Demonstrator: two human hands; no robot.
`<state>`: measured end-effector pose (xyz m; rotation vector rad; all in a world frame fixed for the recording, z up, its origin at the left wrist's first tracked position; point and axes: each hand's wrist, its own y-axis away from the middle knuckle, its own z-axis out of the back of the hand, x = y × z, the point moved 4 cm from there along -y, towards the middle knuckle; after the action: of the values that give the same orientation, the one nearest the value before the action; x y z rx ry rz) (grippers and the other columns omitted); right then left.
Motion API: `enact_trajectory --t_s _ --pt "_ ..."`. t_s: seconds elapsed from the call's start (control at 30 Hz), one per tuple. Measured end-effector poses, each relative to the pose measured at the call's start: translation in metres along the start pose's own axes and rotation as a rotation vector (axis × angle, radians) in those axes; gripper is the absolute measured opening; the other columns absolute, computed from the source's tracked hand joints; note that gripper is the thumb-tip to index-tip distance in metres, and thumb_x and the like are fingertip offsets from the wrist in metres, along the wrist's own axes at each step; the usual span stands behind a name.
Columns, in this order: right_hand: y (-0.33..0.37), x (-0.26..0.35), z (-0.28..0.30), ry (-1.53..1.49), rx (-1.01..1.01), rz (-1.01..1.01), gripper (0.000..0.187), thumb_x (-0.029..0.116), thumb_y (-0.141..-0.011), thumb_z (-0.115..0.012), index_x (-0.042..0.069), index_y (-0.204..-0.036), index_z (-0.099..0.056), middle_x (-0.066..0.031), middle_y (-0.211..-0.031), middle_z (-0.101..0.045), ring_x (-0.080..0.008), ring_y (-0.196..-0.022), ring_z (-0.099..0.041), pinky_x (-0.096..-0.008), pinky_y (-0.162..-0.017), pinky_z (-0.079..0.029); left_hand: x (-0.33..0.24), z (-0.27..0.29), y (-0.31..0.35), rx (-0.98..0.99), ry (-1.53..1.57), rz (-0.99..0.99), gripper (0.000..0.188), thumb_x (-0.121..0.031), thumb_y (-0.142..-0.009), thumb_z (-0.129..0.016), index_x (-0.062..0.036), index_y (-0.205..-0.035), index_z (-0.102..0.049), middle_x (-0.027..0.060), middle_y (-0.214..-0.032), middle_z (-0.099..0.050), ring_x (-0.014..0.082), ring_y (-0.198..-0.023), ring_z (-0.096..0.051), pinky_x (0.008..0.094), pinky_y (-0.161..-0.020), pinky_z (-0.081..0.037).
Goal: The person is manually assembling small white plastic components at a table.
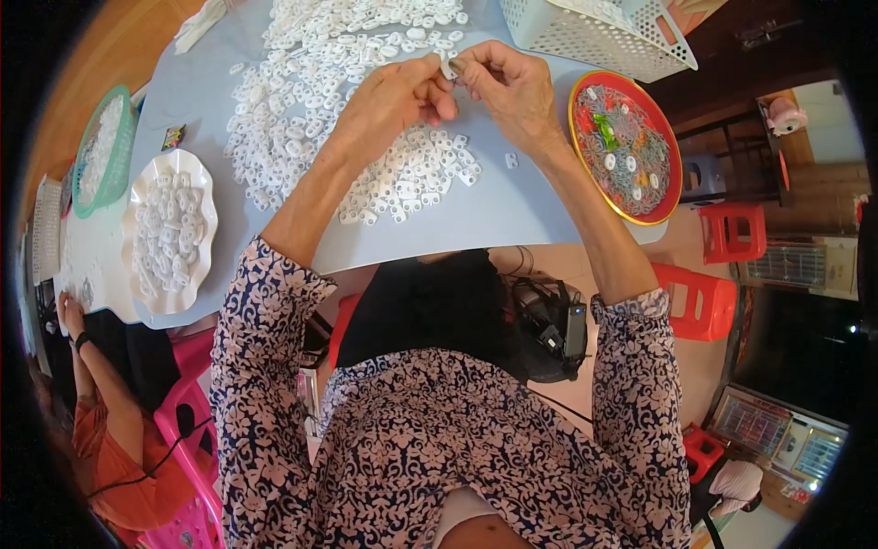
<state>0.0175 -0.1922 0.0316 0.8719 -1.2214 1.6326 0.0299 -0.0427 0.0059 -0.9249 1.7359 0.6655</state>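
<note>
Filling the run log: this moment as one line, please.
Left hand, right hand: both at white plastic piece; table: loose white pieces; right side: round red tray

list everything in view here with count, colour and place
table: one, pale blue, centre
loose pieces: uncountable, white, on table, in dish
dish: one, white, table's left
tray: one, red, table's right
bits: many, mostly grey, in tray
wrapper: one, green, in tray
dark packet: one, multicoloured, above dish
round basket: one, green, far left
square basket: one, white, top right
cloth: one, white, upper left
stools: at least three, red, right
chair: one, pink, lower left
co-worker: one, orange top, lower left
gear: several, black, below table
left hand: one, bare, upper centre, at a white piece
right hand: one, bare, upper centre, at that piece
sleeves: two, dark floral, lower centre
</note>
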Motion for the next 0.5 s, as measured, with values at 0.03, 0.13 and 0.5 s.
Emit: enact_trajectory --t_s 0.03,0.13,0.5 --pt "-0.0003 0.0027 -0.0013 0.04 -0.005 0.025 0.013 0.011 -0.085 -0.064 -0.001 -0.084 -0.064 -0.0018 -0.069 -0.062 -0.0053 -0.061 -0.052 -0.0206 -0.056 -0.043 0.0001 0.0013 0.0 -0.004 0.0 -0.001 0.029 -0.025 -0.092 -0.049 0.0022 -0.088 -0.058 0.0072 -0.068 -0.059 0.0148 -0.069 -0.054 0.0266 -0.068 -0.046" --pt "0.0014 0.0097 -0.004 0.063 -0.011 0.062 0.011 0.009 -0.085 -0.063 -0.001 -0.086 -0.064 -0.0021 -0.07 -0.062 -0.0054 -0.063 -0.053 -0.0209 -0.058 -0.045 0.003 0.0014 -0.001 0.047 0.138 0.044 0.031 -0.027 -0.093 -0.048 0.0026 -0.087 -0.056 0.0082 -0.068 -0.057 0.0165 -0.067 -0.053 0.0286 -0.068 -0.045" --pt "0.0034 0.0078 -0.0051 -0.071 -0.008 0.01 0.01 0.009 -0.085 -0.062 0.0 -0.087 -0.065 -0.0004 -0.07 -0.061 -0.0057 -0.062 -0.053 -0.0202 -0.056 -0.044 0.0008 0.0032 -0.0011 -0.059 0.074 -0.113 0.016 -0.012 -0.089 -0.054 0.0016 -0.088 -0.062 0.0065 -0.074 -0.061 0.0132 -0.069 -0.055 0.026 -0.067 -0.045"
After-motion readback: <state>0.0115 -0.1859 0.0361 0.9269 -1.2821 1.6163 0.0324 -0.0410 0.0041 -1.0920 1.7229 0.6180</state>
